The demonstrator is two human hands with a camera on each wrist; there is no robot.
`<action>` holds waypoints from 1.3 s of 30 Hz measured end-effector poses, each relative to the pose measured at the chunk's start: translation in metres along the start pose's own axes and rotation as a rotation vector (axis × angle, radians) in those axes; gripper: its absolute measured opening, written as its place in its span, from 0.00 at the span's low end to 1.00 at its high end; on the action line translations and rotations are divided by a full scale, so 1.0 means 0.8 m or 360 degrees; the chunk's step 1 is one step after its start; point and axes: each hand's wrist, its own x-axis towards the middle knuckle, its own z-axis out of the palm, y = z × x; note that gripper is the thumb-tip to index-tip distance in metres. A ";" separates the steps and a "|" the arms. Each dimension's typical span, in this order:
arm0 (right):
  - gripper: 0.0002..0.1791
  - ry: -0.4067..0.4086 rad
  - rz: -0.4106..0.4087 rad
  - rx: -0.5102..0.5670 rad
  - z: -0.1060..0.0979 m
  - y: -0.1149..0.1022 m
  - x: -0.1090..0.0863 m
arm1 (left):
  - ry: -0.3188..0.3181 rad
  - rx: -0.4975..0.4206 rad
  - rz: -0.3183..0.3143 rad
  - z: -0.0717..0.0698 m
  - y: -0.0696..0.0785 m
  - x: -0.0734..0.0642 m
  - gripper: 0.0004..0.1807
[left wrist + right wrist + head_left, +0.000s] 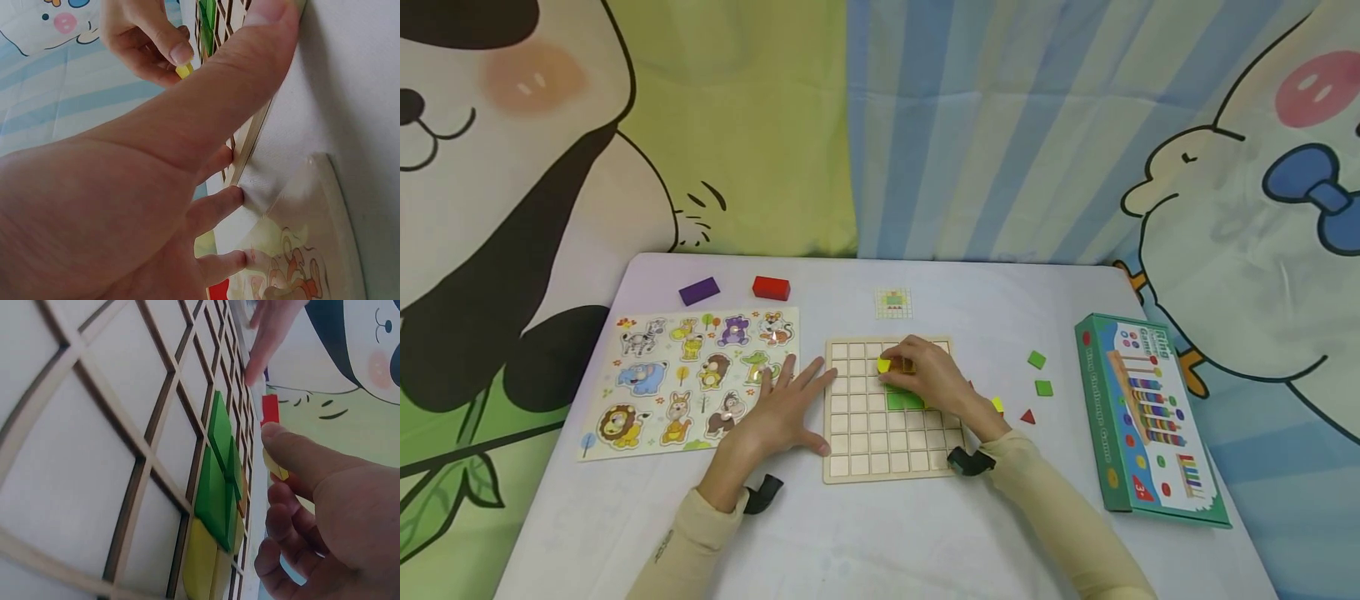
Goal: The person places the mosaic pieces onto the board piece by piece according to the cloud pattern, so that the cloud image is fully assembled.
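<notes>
A person's right hand holds a small yellow piece in a pinching grip above a gridded wooden board on a white surface; the left hand, grip spread, touches the board's left edge; green pieces lie on the grid

Two hands, one gridded board, two bricks

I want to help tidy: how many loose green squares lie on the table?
2: a farther square and a nearer square, both between the right hand and the green box. That hand may hide more.
</notes>
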 end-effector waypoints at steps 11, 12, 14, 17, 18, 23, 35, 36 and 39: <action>0.19 -0.0032 0.0094 -0.0122 0.018 -0.006 0.011 | 0.0004 0.0025 0.0006 0.001 0.000 0.001 0.64; 0.19 -0.0029 0.0103 -0.0128 0.019 -0.006 0.011 | 0.0006 0.0028 0.0007 0.000 0.000 0.001 0.64; 0.18 -0.0019 0.0114 -0.0132 0.020 -0.006 0.011 | 0.0006 0.0030 0.0006 0.000 0.000 0.002 0.64; 0.18 0.0001 0.0119 -0.0136 0.021 -0.007 0.010 | 0.0008 0.0029 0.0007 0.000 0.000 0.002 0.64; 0.18 0.0008 0.0118 -0.0140 0.021 -0.006 0.010 | 0.0006 0.0029 0.0004 0.000 0.001 0.002 0.65; 0.18 0.0003 0.0100 -0.0156 0.021 -0.007 0.009 | 0.0007 0.0022 0.0002 0.001 0.001 0.002 0.64; 0.19 -0.0054 0.0177 -0.0237 0.020 -0.015 0.014 | 0.0002 0.0001 -0.0003 0.000 0.002 0.001 0.64; 0.19 -0.0051 0.0179 -0.0236 0.020 -0.016 0.014 | 0.0005 0.0000 0.0003 0.000 0.002 0.001 0.64; 0.20 -0.0059 0.0132 -0.0229 0.020 -0.016 0.015 | 0.0006 -0.0004 0.0011 -0.001 0.001 0.000 0.64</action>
